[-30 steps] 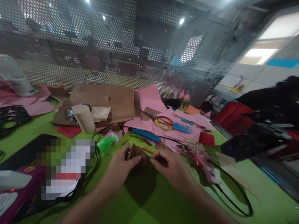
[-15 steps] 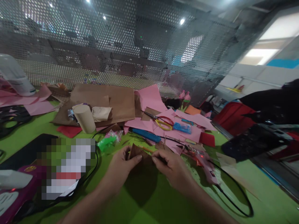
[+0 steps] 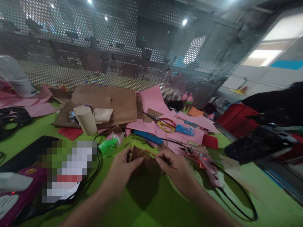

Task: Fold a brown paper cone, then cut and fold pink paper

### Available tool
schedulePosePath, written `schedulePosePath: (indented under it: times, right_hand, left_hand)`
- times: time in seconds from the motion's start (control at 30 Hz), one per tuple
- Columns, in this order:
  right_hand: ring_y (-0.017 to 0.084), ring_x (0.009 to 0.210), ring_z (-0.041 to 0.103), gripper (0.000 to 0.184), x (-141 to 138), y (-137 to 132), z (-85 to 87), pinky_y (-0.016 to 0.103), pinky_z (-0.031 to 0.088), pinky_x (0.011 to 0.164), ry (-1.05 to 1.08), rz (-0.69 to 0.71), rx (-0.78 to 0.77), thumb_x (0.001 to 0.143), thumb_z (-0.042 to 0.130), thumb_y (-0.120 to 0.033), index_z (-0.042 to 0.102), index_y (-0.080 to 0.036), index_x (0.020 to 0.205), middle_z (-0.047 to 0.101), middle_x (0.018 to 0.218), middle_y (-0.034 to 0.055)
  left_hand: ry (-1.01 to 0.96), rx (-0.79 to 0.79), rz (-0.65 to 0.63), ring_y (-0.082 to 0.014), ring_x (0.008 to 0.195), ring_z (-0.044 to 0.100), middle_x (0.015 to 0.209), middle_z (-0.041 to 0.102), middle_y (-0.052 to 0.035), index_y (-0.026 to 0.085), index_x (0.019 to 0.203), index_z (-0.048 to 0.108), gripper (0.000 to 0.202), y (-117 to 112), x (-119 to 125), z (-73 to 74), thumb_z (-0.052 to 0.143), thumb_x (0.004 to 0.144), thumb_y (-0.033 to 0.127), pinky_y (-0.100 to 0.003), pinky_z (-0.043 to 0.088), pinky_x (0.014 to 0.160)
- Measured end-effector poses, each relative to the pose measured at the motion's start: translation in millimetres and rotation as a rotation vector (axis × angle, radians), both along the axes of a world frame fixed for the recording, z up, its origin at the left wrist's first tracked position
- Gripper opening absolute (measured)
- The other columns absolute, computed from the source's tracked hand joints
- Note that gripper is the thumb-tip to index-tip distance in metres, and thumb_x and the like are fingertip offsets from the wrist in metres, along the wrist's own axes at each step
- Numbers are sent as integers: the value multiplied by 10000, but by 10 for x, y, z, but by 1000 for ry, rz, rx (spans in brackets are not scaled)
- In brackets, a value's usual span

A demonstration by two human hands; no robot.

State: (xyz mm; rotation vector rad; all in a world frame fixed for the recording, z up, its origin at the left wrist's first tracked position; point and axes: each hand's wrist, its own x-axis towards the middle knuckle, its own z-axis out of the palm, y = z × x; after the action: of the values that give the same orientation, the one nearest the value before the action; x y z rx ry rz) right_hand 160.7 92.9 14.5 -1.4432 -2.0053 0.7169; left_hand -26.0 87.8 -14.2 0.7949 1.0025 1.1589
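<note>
Above a green desk, the left hand and right hand pinch opposite sides of a small brown paper between thumbs and fingers, apparently to keep it steady.

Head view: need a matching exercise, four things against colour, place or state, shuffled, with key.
Things
1. Left hand
2. Scissors
3. Tube
4. Bottle

Descriptions
A. Plain tan all over
B. At the far left, near pink paper
C. Gripping a small piece of brown paper
D. One red handle and one yellow handle

Pairs
1-C; 2-D; 3-A; 4-B
</note>
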Motion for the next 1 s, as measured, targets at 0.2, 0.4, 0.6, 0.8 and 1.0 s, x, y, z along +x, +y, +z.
schedulePosePath:
  times: [0.2, 0.4, 0.6, 0.8, 1.0]
  right_hand:
    - [125, 567, 518, 193, 35, 30, 16, 238, 368, 527, 82, -23, -39, 897, 487, -250, 589, -182, 747, 569, 627, -18]
    - [116, 557, 451, 232, 40, -14, 76, 240, 330, 522, 49, 26, 38, 849, 537, -227, 499, -191, 623, 478, 577, -33]
    - [133, 700, 554, 180, 9, -31, 66, 238, 444, 627, 50, 92, 203, 822, 552, -130, 605, -204, 977, 641, 900, 32]
    - [159, 728, 598, 60, -5, -25, -5, 246, 440, 617, -83, 155, 319, 835, 640, -168, 635, -202, 884, 661, 835, 28]
    - [174, 750, 631, 31, -15, -34, 6, 259, 430, 646, -146, 168, 322, 869, 644, -191, 653, -210, 846, 693, 809, 17]
  left_hand:
    - [20, -30, 11, -218, 819, 667, 874, 728, -53, 167, 875, 669, 304, 2, -13, 7, 796, 633, 300, -315, 508, 768]
    - [-81, -44, -54, -195, 781, 665, 864, 734, -42, 169, 883, 676, 275, -20, -3, 29, 789, 658, 280, -303, 506, 767]
    - [-53, 26, -152, -174, 732, 629, 742, 711, -24, 157, 782, 675, 167, -14, 10, 28, 734, 713, 298, -273, 473, 736]
    - [-9, 57, -222, -160, 699, 574, 733, 678, -14, 153, 772, 666, 212, -3, 7, -7, 724, 728, 352, -258, 429, 679]
    - [-71, -60, -245, -174, 757, 588, 765, 692, -17, 165, 808, 691, 267, -15, -2, 61, 724, 733, 418, -275, 428, 748]
